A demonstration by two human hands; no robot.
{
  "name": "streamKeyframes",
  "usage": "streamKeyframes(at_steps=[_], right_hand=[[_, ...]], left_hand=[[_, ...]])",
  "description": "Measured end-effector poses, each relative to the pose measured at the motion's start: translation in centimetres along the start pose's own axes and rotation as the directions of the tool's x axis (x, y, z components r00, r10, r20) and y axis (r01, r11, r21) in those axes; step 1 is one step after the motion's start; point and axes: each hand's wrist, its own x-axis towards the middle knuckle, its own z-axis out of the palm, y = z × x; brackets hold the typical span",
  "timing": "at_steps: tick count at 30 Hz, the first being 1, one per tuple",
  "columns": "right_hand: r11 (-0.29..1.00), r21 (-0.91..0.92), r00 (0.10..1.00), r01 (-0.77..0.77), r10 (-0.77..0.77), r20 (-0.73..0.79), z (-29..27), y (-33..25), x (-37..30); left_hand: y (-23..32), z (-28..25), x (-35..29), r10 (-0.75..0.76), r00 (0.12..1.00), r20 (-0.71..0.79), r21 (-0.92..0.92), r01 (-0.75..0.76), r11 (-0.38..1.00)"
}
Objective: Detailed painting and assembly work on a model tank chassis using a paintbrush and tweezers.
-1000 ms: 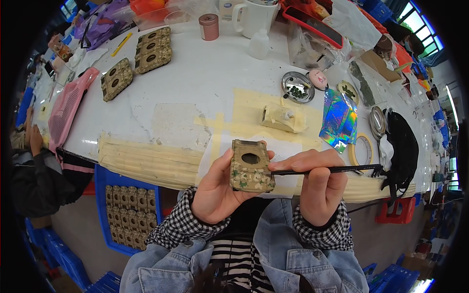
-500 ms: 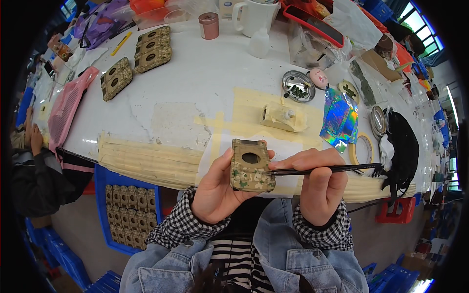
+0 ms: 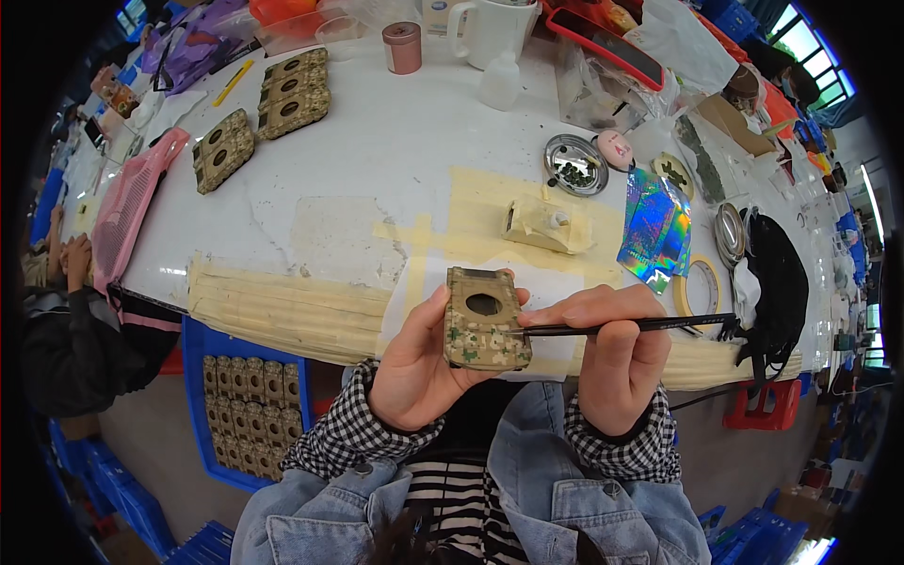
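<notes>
My left hand [image 3: 414, 363] holds a small camouflage-patterned case [image 3: 487, 341] with a dark round hole in its upper half. The thumb presses on the left edge and fingers support it from behind. Gripped in my right hand [image 3: 617, 353] is a pair of black tweezers [image 3: 650, 325], lying nearly level. Their tips meet the case's face just below the hole, at its right side. Whether anything tiny sits between the tips cannot be made out. Behind the case, white paper [image 3: 556, 282] lies on the table.
A tape-covered block [image 3: 546, 226] stands beyond my hands. To its right are a round metal dish [image 3: 575, 179] with dark bits, holographic sheets [image 3: 652, 235] and a tape roll [image 3: 698, 292]. More camouflage cases [image 3: 224, 151] lie far left. A blue crate [image 3: 196, 414] of cases sits below the table edge.
The tweezers have tilted slightly in my right hand, while their tips stay at the same spot on the case. At the far left, another person's hands have shifted a little.
</notes>
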Motion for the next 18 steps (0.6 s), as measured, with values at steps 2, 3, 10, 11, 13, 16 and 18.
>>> streamKeyframes(at_steps=[2, 3, 10, 11, 13, 16, 18], right_hand=[[1.000, 0.014, 1.000, 0.001, -0.001, -0.006, 0.04, 0.00, 0.01], [1.000, 0.018, 1.000, -0.006, 0.006, -0.008, 0.05, 0.02, -0.02], [1.000, 0.000, 1.000, -0.011, 0.011, 0.002, -0.04, 0.02, -0.02], [1.000, -0.010, 1.000, -0.014, 0.014, 0.003, -0.09, -0.01, -0.04], [0.999, -0.029, 1.000, -0.020, 0.020, 0.008, -0.16, 0.03, -0.10], [0.999, -0.035, 1.000, -0.016, 0.016, 0.013, -0.08, -0.05, 0.01], [0.999, -0.035, 1.000, -0.018, 0.018, 0.010, -0.05, -0.06, 0.00]], left_hand=[[0.03, 0.08, 0.03, 0.001, 1.000, -0.002, 0.001, -0.001, 1.000], [0.04, 0.11, 0.03, 0.001, 1.000, -0.003, 0.001, -0.001, 1.000], [0.06, 0.08, 0.01, -0.001, 1.000, -0.009, 0.001, 0.001, 1.000], [0.06, 0.09, 0.02, -0.001, 1.000, -0.010, 0.002, 0.001, 1.000], [0.05, 0.13, 0.03, 0.006, 1.000, -0.017, 0.008, -0.006, 1.000], [0.03, 0.06, 0.03, 0.012, 1.000, -0.016, 0.013, -0.012, 1.000], [0.02, 0.05, 0.02, 0.015, 1.000, -0.015, 0.013, -0.015, 1.000]])
